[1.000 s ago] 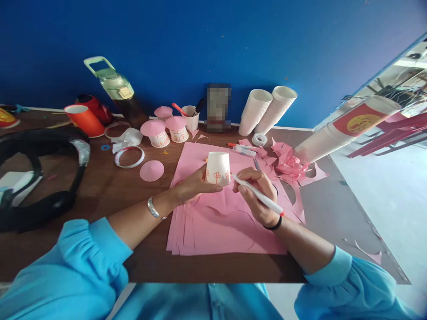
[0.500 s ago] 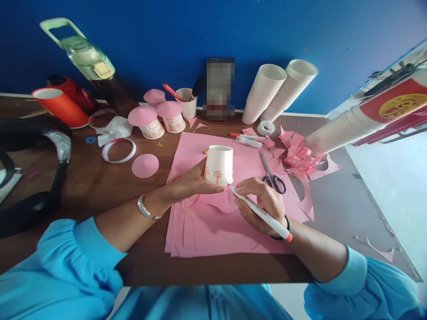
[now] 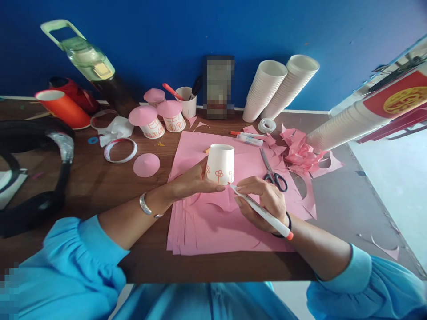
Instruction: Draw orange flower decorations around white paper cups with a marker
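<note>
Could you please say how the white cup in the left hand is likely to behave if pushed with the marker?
The white cup looks like paper, so it is probably light and may dent under the marker. The left hand supports it from one side, so a push might swivel it. Its tapered, round side suggests it could roll if laid down.

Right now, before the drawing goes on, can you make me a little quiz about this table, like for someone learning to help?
1. Fill in the blank: the right hand holds a ____.
2. True or false: the cup in the left hand wears a pink hat.
3. Where is the loose pink cone?

Key:
1. Marker.
2. False: its top is bare white, with orange flowers drawn lower down.
3. On the table, left of the pink paper.
</note>
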Demonstrator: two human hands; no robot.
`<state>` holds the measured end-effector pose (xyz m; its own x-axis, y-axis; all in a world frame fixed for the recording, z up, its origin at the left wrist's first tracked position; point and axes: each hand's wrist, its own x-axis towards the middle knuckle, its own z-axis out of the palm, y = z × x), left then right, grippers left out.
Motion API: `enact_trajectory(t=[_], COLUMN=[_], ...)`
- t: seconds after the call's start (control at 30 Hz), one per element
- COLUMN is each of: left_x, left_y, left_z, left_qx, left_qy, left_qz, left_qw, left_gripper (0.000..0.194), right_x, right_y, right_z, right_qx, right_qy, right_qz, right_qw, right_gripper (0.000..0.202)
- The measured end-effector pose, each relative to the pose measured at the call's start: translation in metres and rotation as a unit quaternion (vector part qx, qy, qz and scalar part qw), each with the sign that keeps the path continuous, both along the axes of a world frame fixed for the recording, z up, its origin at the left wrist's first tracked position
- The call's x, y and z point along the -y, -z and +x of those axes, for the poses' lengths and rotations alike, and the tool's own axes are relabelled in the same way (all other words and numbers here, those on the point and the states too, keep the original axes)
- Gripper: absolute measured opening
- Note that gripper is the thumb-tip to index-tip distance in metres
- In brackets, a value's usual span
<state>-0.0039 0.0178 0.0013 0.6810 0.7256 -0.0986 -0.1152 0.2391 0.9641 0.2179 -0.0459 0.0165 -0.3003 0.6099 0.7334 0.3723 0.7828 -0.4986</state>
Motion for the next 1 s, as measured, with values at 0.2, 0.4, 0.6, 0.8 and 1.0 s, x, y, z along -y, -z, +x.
enact_trajectory(t=[0.2, 0.4, 0.6, 0.8, 1.0], left_x=[-0.0004, -0.0011, -0.0004, 0.0003, -0.0005], left_y=[-0.0025, -0.0029, -0.0066, -0.0084, -0.0050], left_z=[0.0002, 0.0005, 0.0011, 0.0007, 0.0003], left_qx=[-0.017, -0.020, -0.024, -0.023, -0.016], left_qy=[-0.006, -0.002, 0.001, 0.003, 0.006], left_qz=[0.008, 0.008, -0.006, -0.019, -0.022], left_qw=[1.000, 1.000, 1.000, 1.000, 1.000], left_gripper=[0.074, 0.077, 0.086, 0.085, 0.082], right_x=[-0.0006, 0.0007, -0.0003, -0.0008, 0.0001], right_y=[0.0020, 0.0030, 0.0014, 0.0014, 0.0001], right_z=[0.0009, 0.0013, 0.0014, 0.0002, 0.0015], right_qx=[-0.002, 0.005, 0.021, 0.024, 0.034], right_qy=[-0.006, 0.003, 0.005, 0.009, 0.006], right_qz=[0.003, 0.005, 0.023, 0.029, 0.024], right_qw=[1.000, 1.000, 0.999, 0.999, 0.999], right_gripper=[0.024, 0.022, 0.024, 0.021, 0.020])
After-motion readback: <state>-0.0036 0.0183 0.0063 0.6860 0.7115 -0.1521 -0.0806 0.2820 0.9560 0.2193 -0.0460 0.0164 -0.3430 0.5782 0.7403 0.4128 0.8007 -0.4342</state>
